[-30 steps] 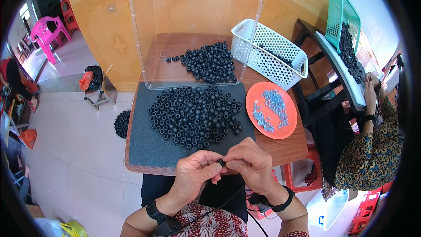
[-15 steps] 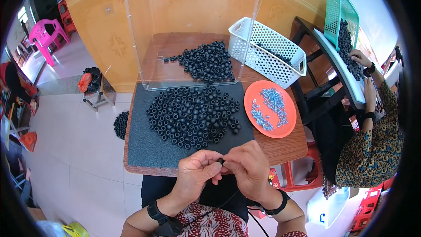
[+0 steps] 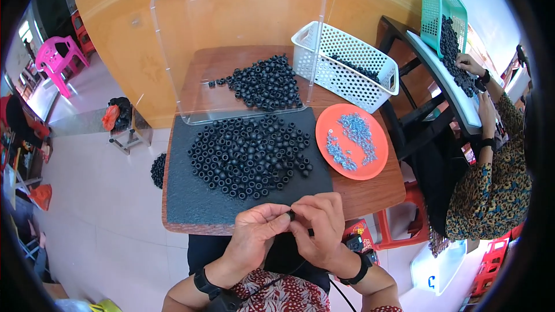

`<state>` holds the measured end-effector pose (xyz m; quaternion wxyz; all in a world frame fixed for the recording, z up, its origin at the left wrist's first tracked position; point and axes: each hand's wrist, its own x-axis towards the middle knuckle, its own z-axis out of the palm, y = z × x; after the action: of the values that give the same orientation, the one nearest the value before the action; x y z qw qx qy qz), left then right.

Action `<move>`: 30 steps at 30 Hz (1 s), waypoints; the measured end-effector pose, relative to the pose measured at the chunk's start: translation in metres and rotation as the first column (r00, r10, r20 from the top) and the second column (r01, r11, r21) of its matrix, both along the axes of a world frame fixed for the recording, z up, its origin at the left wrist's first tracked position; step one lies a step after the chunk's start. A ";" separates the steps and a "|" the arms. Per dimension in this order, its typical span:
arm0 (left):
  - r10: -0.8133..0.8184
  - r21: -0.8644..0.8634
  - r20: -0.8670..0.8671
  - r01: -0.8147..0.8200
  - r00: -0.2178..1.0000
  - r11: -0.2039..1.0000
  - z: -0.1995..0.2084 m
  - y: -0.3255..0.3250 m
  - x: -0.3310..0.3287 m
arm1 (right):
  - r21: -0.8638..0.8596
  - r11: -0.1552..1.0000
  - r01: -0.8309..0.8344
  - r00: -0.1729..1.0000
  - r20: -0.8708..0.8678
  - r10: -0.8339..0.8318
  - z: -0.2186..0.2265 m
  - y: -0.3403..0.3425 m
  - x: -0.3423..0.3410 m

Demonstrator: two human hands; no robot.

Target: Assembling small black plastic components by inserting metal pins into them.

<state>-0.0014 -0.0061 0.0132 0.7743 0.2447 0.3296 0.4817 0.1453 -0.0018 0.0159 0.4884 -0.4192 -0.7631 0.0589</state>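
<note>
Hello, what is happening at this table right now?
A person sits at a small wooden table and pinches one small black ring between the left hand and the right hand, at the near edge of a dark mat. A pile of black rings lies on the mat, and an orange plate with small silvery parts sits to the right. Behind stand a clear plastic lid and a white basket. Another person works at the next table.
</note>
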 end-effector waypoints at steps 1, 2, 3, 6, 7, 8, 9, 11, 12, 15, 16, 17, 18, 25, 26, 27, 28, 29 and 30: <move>-0.024 -0.018 -0.006 0.024 1.000 1.000 -0.002 0.001 0.000 | 0.002 1.000 -0.006 1.000 -0.007 0.006 -0.001 0.002 0.001; -0.048 -0.035 -0.012 0.047 0.999 0.998 -0.004 0.001 0.000 | 0.004 1.000 -0.012 1.000 -0.013 0.012 -0.002 0.003 0.001; -0.051 -0.037 -0.013 0.051 0.999 0.998 -0.004 0.001 0.001 | 0.003 1.000 -0.008 1.000 -0.014 0.008 -0.003 0.003 0.002; -0.015 0.009 -0.073 0.016 0.997 1.000 -0.003 -0.002 0.002 | -0.010 0.999 -0.046 0.999 -0.022 0.046 -0.002 0.002 0.004; -0.021 0.050 -0.118 0.028 0.993 0.998 -0.004 -0.003 0.001 | 0.004 0.998 -0.068 0.997 -0.022 0.068 0.000 0.003 0.005; -0.026 0.091 -0.163 0.041 0.986 0.995 -0.004 -0.003 0.000 | 0.017 0.996 -0.089 0.996 -0.021 0.090 0.001 0.003 0.006; -0.027 0.091 -0.164 0.042 0.986 0.995 -0.002 -0.003 0.000 | 0.017 0.996 -0.088 0.996 -0.022 0.088 0.000 0.003 0.006; -0.044 0.109 -0.230 0.071 0.972 0.992 0.002 -0.002 0.001 | 0.044 0.995 -0.089 0.996 -0.003 0.090 -0.002 0.004 0.008; -0.048 0.113 -0.229 0.076 0.972 0.991 0.001 -0.002 0.003 | 0.048 0.995 -0.084 0.996 0.000 0.084 -0.004 0.003 0.009; -0.032 0.163 -0.236 0.072 0.971 0.984 0.000 -0.004 0.008 | 0.131 0.988 -0.085 0.995 0.065 0.077 -0.009 0.000 0.008; -0.008 0.146 -0.245 0.045 0.970 0.988 0.002 -0.005 0.010 | 0.147 0.986 -0.073 0.996 0.067 0.064 -0.009 -0.001 0.009; 0.014 0.130 -0.253 0.019 0.967 0.991 0.002 -0.005 0.012 | 0.163 0.985 -0.060 0.996 0.069 0.049 -0.010 -0.002 0.009; 0.012 0.145 -0.253 0.025 0.967 0.989 -0.001 -0.005 0.013 | 0.178 0.983 -0.051 0.997 0.066 0.040 -0.011 -0.002 0.010; -0.072 0.116 -0.188 0.095 0.979 0.989 -0.005 0.006 0.017 | -0.037 0.999 -0.032 0.998 0.048 0.033 0.001 0.012 0.028; -0.057 0.113 -0.219 0.084 0.974 0.990 -0.002 0.008 0.015 | -0.035 0.999 0.024 0.993 0.116 -0.020 0.009 0.019 0.039; -0.040 0.110 -0.250 0.069 0.967 0.992 0.001 0.011 0.012 | -0.030 0.997 0.076 0.981 0.180 -0.070 0.017 0.030 0.051; -0.034 0.113 -0.258 0.065 0.966 0.991 0.001 0.015 0.008 | 0.044 0.992 0.118 0.978 0.170 -0.124 0.024 0.044 0.066; 0.030 0.170 -0.309 0.024 0.951 0.985 -0.001 0.021 0.000 | 0.115 0.982 0.147 0.975 0.148 -0.163 0.028 0.065 0.080; 0.088 0.230 -0.347 -0.006 0.934 0.973 -0.002 0.027 -0.006 | 0.111 0.971 0.210 0.967 0.121 -0.223 0.037 0.084 0.093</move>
<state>-0.0072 0.0210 0.0115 0.6575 0.4059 0.4128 0.4822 0.2387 0.0824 0.0533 0.4598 -0.4787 -0.7455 -0.0603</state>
